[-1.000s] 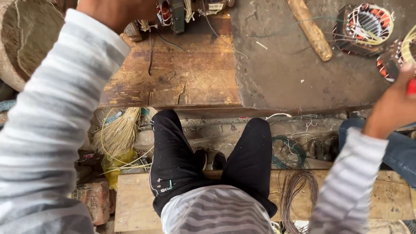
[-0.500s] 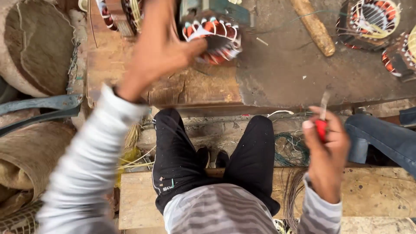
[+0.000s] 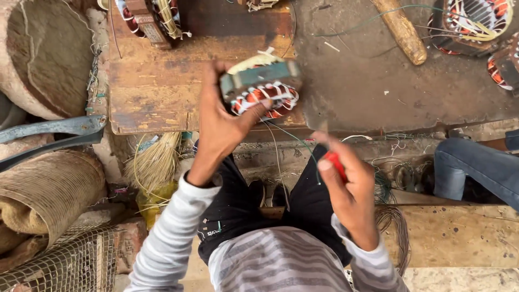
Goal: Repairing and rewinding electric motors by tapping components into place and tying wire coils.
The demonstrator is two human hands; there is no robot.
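Note:
My left hand point(image 3: 224, 121) grips a motor stator point(image 3: 260, 86), a grey metal ring wound with orange and white copper coils, and holds it tilted above the front edge of the wooden workbench point(image 3: 157, 92). Thin wires trail down from the stator toward my lap. My right hand point(image 3: 346, 189) is closed around a small red-handled tool point(image 3: 336, 162), just below and right of the stator. Whether the tool's tip touches the stator is blurred.
More wound stators lie at the bench's far left point(image 3: 148, 19) and far right point(image 3: 470, 21). A wooden stick point(image 3: 403, 30) rests on the dark slab. A woven basket point(image 3: 43, 189) and wire mesh stand left. Another person's jeans-clad leg point(image 3: 476, 167) is at right.
My left hand has pulled the stator from the far bench back toward me. My right hand has moved left and up with the red tool, close under the stator.

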